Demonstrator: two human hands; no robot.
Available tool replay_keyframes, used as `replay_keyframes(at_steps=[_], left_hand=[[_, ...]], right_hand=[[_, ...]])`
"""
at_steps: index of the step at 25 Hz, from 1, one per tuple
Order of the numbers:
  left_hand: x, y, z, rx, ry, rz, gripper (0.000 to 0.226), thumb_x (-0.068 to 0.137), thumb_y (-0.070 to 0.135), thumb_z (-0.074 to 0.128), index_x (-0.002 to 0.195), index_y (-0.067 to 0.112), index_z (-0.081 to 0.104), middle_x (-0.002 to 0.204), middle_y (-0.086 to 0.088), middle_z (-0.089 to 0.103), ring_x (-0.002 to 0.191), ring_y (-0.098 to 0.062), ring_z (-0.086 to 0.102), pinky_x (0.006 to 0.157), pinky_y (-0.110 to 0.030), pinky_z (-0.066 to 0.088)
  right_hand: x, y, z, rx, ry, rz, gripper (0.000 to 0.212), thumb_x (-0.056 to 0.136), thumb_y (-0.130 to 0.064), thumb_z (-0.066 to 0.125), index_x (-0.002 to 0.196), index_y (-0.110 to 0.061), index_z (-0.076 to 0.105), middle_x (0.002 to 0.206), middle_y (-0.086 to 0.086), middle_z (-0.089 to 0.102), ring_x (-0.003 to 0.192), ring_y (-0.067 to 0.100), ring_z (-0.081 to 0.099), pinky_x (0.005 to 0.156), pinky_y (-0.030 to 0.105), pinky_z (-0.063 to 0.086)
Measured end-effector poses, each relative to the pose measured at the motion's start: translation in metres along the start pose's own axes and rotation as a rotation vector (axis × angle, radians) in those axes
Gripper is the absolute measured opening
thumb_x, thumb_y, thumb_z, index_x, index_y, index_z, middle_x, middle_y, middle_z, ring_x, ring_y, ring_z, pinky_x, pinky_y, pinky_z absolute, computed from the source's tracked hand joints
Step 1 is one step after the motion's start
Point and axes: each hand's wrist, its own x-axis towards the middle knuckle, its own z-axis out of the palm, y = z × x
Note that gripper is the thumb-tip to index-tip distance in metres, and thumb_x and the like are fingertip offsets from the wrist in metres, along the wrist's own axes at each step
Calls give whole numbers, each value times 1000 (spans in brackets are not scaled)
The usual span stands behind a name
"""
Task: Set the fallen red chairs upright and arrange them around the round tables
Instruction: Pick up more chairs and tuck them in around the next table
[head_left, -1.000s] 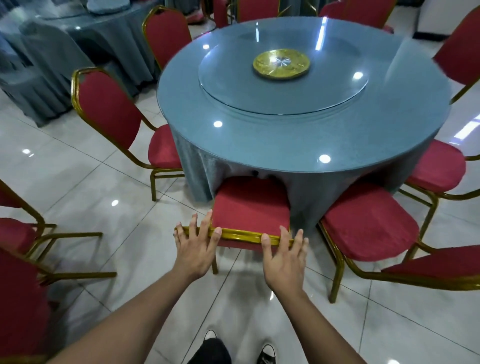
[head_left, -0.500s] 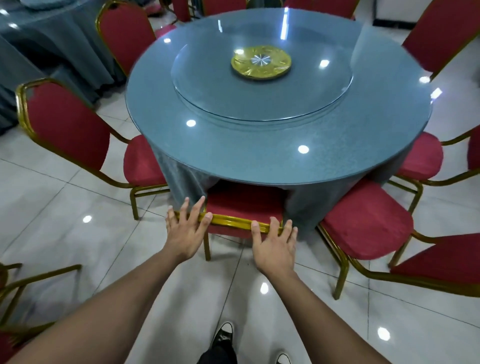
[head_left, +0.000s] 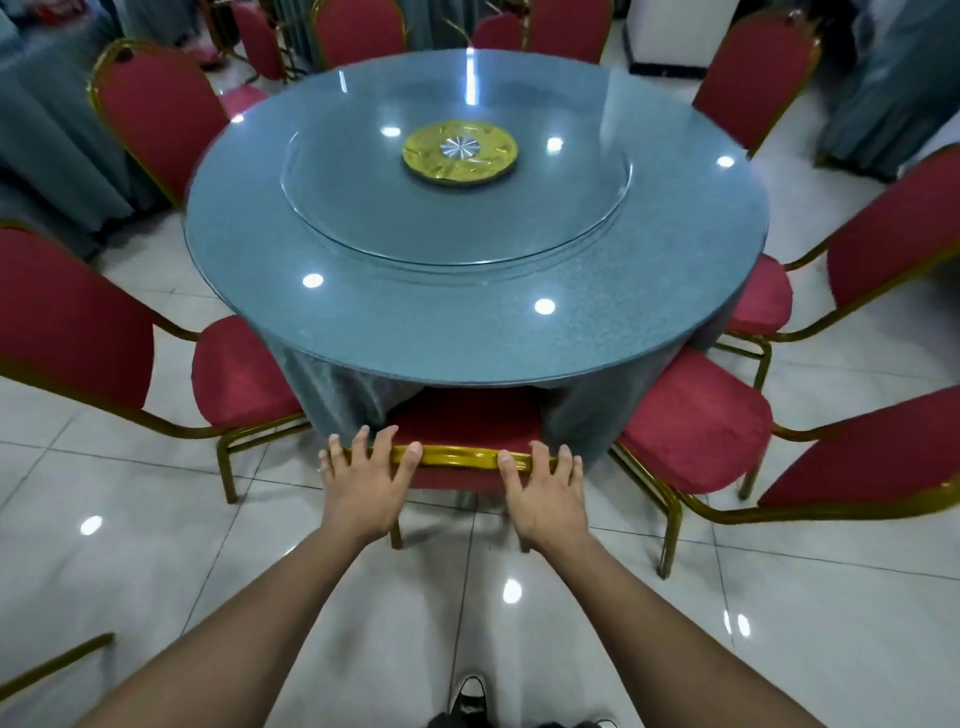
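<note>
Chair (head_left: 467, 426) at six o'clock sits upright, seat tucked under the round table (head_left: 467, 322), your left hand (head_left: 363, 478) and right hand (head_left: 543, 488) resting flat-fingered on its gold top rail, neighbours already placed.

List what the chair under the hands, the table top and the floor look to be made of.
Chair: gold-painted metal tube frame, glossy with highlights, and red matte fabric padding that looks velvety. Round table: likely glass over a grey-blue cloth, given the sharp lamp reflections; the skirt hangs in folds. Floor: polished white tile, grout lines and mirror glare.
</note>
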Motion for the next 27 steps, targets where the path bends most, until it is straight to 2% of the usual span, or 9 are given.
replay_keyframes(at_steps=[1, 3, 6, 7, 11, 17, 22, 27], left_hand=[[-2, 8, -1, 31, 34, 12, 66, 98, 66, 10, 145, 31, 40, 159, -11, 34, 151, -40, 13, 123, -58, 5], [-8, 34, 0, 95, 97, 153, 58, 101, 53, 11, 135, 26, 50, 144, -5, 52, 142, -32, 34, 122, -54, 15], [-22, 83, 10, 96, 92, 350, 42, 103, 47, 28, 132, 31, 53, 136, 6, 57, 136, -20, 42, 122, -48, 12], [-28, 102, 13, 88, 76, 386, 38, 103, 46, 32, 132, 32, 53, 135, 8, 56, 135, -18, 42, 122, -47, 11], [-53, 172, 32, 48, 18, 517, 35, 101, 43, 39, 133, 33, 51, 135, 8, 55, 132, -15, 44, 122, -43, 15], [-105, 291, 73, -6, -7, 646, 31, 100, 38, 46, 129, 33, 53, 130, 8, 56, 124, -17, 49, 109, -39, 31], [-162, 399, 122, -68, -41, 714, 29, 100, 36, 47, 128, 33, 53, 129, 10, 54, 122, -15, 47, 109, -37, 30], [-199, 494, 162, -136, -39, 744, 28, 99, 36, 49, 127, 34, 54, 126, 13, 54, 118, -12, 47, 108, -35, 31]], right_hand=[[2, 1, -4, 8, -24, -8, 77, 93, -76, 15, 156, -31, 18, 166, 15, 5, 154, 34, -4, 124, 50, 8], [3, 10, -13, 43, -43, -39, 68, 97, -70, 24, 154, -33, 26, 165, 12, 15, 153, 32, 7, 124, 49, 15], [-9, 31, -32, 100, 16, -101, 54, 102, -53, 40, 150, -29, 36, 157, 2, 36, 140, 22, 39, 115, 43, 36], [-17, 42, -41, 120, 44, -103, 51, 102, -48, 43, 150, -29, 38, 154, -1, 39, 136, 19, 44, 112, 41, 39], [-42, 97, -81, 190, 181, -33, 48, 102, -38, 49, 148, -33, 39, 153, -8, 42, 137, 14, 44, 111, 37, 41], [-74, 212, -156, 260, 397, -9, 43, 101, -33, 53, 144, -31, 45, 140, -5, 52, 122, 11, 49, 102, 31, 44], [-87, 317, -226, 283, 518, -47, 39, 100, -32, 52, 139, -31, 50, 132, -6, 58, 116, 11, 56, 98, 38, 53], [-92, 409, -284, 293, 593, -54, 35, 100, -28, 54, 135, -29, 55, 129, -9, 61, 116, 8, 55, 96, 27, 49]])
